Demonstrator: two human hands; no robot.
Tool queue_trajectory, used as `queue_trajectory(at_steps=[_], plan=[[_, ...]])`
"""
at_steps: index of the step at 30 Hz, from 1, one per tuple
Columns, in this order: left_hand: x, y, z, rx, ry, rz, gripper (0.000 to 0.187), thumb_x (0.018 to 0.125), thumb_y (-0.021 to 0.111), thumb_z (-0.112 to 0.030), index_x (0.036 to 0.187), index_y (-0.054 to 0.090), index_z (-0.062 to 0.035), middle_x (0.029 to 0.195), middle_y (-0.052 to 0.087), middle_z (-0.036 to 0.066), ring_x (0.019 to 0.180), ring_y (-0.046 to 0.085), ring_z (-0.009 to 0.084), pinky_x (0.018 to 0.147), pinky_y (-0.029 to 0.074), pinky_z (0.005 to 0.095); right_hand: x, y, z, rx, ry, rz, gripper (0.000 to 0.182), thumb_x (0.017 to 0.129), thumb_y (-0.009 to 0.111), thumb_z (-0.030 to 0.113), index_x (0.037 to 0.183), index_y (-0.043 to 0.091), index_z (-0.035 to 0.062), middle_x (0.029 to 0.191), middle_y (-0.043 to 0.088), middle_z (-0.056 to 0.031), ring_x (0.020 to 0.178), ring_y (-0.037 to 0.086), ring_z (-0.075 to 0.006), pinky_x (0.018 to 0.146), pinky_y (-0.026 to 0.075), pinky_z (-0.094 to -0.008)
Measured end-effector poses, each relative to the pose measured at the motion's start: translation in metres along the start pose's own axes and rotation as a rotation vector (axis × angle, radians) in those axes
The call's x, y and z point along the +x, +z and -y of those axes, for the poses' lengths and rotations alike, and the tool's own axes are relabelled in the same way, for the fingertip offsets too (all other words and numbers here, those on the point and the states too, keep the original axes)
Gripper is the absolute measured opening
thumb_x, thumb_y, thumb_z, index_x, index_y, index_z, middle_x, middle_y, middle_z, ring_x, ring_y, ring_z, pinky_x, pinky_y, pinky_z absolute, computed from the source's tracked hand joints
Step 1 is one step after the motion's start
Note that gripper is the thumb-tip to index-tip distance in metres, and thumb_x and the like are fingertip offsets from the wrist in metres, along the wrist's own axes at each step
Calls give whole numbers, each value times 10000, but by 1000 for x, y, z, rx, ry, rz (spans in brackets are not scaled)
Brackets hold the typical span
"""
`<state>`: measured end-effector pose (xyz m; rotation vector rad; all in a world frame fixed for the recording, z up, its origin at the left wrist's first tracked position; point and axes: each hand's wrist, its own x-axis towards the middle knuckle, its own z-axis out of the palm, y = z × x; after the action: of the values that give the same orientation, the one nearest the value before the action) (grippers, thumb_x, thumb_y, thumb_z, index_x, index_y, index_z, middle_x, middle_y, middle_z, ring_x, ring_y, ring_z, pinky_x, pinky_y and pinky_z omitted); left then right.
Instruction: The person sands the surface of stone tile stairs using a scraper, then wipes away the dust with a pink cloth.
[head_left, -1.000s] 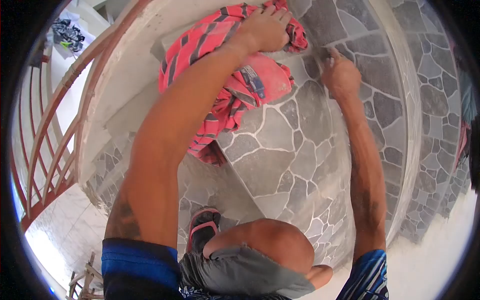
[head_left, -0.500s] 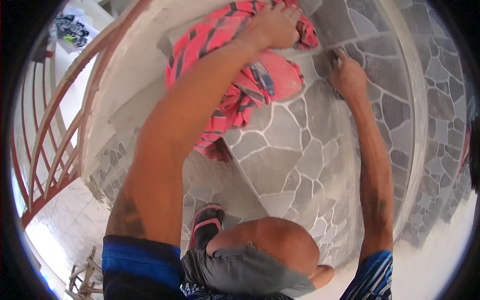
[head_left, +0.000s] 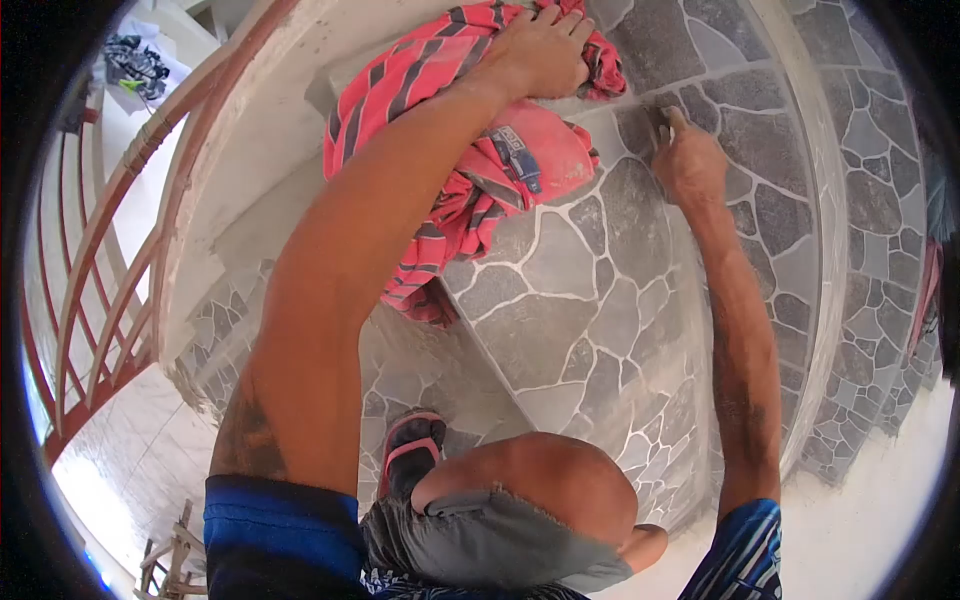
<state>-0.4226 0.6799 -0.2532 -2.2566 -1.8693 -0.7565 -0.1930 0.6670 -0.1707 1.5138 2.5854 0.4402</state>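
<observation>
A crumpled pink-red cloth with dark stripes (head_left: pixel 400 75) lies bunched on the step, with a blue-grey printed patch (head_left: pixel 515 158) facing up. My left hand (head_left: pixel 545 55) rests on top of it, fingers spread over the folds near the wall side. To the right, my right hand (head_left: pixel 690 160) is low against the grey stone-patterned surface (head_left: pixel 640 215), which has pale joint lines. Its fingers are curled downward with the thumb side forward. Whatever may be in them is hidden and too small to name.
Curved reddish-brown railing (head_left: pixel 150 150) runs along the left. A pale curved edge (head_left: pixel 825 200) separates the stone-patterned levels at right. My bent knee (head_left: pixel 540 480) and a sandalled foot (head_left: pixel 415 450) are below. A wooden stand (head_left: pixel 175 555) is at lower left.
My right hand has shifted slightly downward and turned a little on the stone surface. My left hand stays on the cloth, and the view has moved slightly.
</observation>
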Motion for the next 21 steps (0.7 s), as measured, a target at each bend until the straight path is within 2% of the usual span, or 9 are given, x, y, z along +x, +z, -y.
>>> queue_trajectory(at_steps=[3, 6, 9, 12, 15, 16, 18, 21], plan=[[1, -2, 9, 29, -12, -36, 600, 860, 499, -322, 1379, 468, -24, 1384, 527, 132, 1273, 482, 317, 1049, 377, 484, 7, -20, 7, 171, 242, -103, 379, 851, 585, 183, 1213, 593, 74, 1041, 677, -173, 951, 659, -367, 788, 527, -484], [-1, -8, 4, 2, 10, 3, 569, 859, 492, -317, 1348, 506, -26, 1375, 541, 125, 1270, 486, 309, 1046, 380, 471, 4, 2, 6, 31, -13, 5, 366, 850, 586, 181, 1201, 589, 79, 1035, 678, -176, 944, 659, -369, 786, 525, -490], [0, -5, 3, -18, -25, -40, 561, 854, 491, -313, 1334, 519, -25, 1370, 547, 117, 1269, 487, 301, 1041, 387, 470, 4, -15, 15, 150, 130, -136, 345, 825, 607, 164, 1158, 583, 76, 1002, 678, -174, 948, 655, -374, 784, 522, -501], [1, -6, 3, -6, -5, 39, 570, 862, 479, -310, 1353, 501, -23, 1391, 527, 121, 1288, 470, 311, 1057, 374, 472, 3, 3, 6, 79, 53, -8, 453, 833, 606, 175, 1281, 586, 114, 1078, 672, -212, 974, 649, -394, 821, 516, -499], [1, -4, 5, -76, -24, -4, 574, 869, 466, -305, 1372, 487, -27, 1404, 514, 122, 1296, 463, 315, 1069, 363, 473, 7, -25, 20, 97, 159, 57, 480, 822, 611, 174, 1297, 571, 118, 1086, 671, -207, 967, 649, -398, 814, 518, -494], [1, -5, 3, 15, -25, 6, 583, 875, 457, -306, 1388, 474, -30, 1411, 510, 122, 1298, 463, 307, 1072, 362, 473, 12, -21, 20, 117, 117, 17, 473, 822, 610, 173, 1291, 576, 116, 1077, 674, -208, 961, 650, -399, 811, 519, -494], [0, -4, 9, -2, -27, 12, 590, 876, 455, -307, 1398, 462, -31, 1418, 505, 120, 1304, 461, 307, 1073, 363, 476, 5, -7, 10, 149, 55, -26, 460, 823, 608, 169, 1279, 585, 113, 1059, 678, -208, 951, 653, -403, 805, 521, -495], [1, -9, 2, -27, -19, 22, 591, 874, 467, -305, 1395, 457, -27, 1425, 497, 128, 1314, 453, 309, 1076, 361, 482, 11, -18, 17, 18, 86, 77, 443, 823, 603, 160, 1262, 596, 103, 1073, 675, -210, 964, 649, -403, 810, 520, -495]])
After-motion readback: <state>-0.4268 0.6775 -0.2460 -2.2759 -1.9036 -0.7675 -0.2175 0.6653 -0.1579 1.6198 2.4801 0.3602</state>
